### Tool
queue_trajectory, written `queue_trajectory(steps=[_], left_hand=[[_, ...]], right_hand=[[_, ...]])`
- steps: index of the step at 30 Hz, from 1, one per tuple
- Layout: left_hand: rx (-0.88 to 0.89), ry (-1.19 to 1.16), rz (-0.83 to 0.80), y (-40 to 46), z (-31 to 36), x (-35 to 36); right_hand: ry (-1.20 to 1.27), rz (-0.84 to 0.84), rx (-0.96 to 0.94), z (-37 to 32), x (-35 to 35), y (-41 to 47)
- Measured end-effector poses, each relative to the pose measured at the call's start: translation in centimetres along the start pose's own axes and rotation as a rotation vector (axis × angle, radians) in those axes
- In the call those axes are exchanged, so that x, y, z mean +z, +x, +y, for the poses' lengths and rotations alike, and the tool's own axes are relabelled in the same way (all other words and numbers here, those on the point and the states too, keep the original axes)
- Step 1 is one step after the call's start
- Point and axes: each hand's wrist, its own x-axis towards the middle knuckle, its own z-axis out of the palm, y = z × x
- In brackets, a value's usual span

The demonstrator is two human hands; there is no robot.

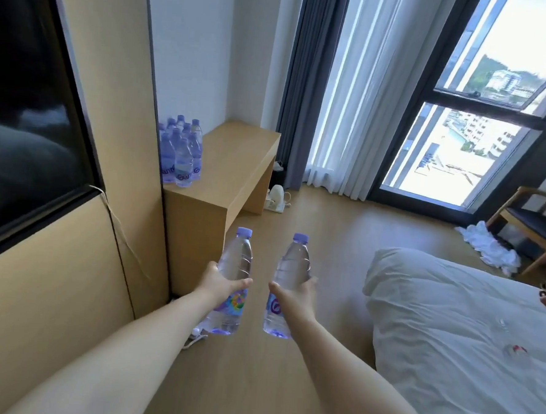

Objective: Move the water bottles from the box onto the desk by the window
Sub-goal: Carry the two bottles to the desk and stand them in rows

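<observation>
My left hand (220, 282) grips a clear water bottle (235, 259) with a purple cap, held upright above the floor. My right hand (295, 293) grips a second such bottle (292, 265) beside it. Both are held out in front of me, short of the wooden desk (236, 159) that stands by the window. Several more purple-capped bottles (180, 151) stand in a cluster on the desk's left rear part, against the wall. The box is not in view.
A bed with a white duvet (449, 329) fills the right. A wooden wall panel with a dark screen (25, 111) runs along the left. A kettle (277, 194) sits on the floor by the desk. A chair (533, 222) and white cloths (486, 245) lie near the window (454, 147).
</observation>
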Motion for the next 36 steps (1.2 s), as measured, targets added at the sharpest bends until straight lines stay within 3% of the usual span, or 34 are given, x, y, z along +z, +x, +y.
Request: queue_trajectory(steps=[7, 14, 22, 28, 32, 36], left_hand=[[-0.053, 0.082, 0.002, 14.8, 4.1, 4.7], [-0.076, 0.058, 0.019, 28.7, 11.3, 7.6], [-0.138, 0.039, 0.027, 42.1, 14.1, 5.8], [-0.188, -0.183, 0.053, 54.5, 16.1, 1.8], [-0.292, -0.396, -0.104, 60.1, 18.8, -0.8], [-0.409, -0.505, -0.106, 64.3, 19.7, -3.0]], right_hand=[[-0.139, -0.042, -0.116, -0.9, 1.4, 15.7], [-0.260, -0.136, -0.140, -6.6, 1.9, 32.3], [-0.212, -0.417, -0.090, -10.7, 9.8, 45.2], [-0.197, -0.570, -0.031, -14.3, 17.6, 56.2], [-0.180, -0.661, -0.010, -17.6, 22.6, 62.9], [-0.166, -0.811, 0.078, -20.7, 27.0, 68.7]])
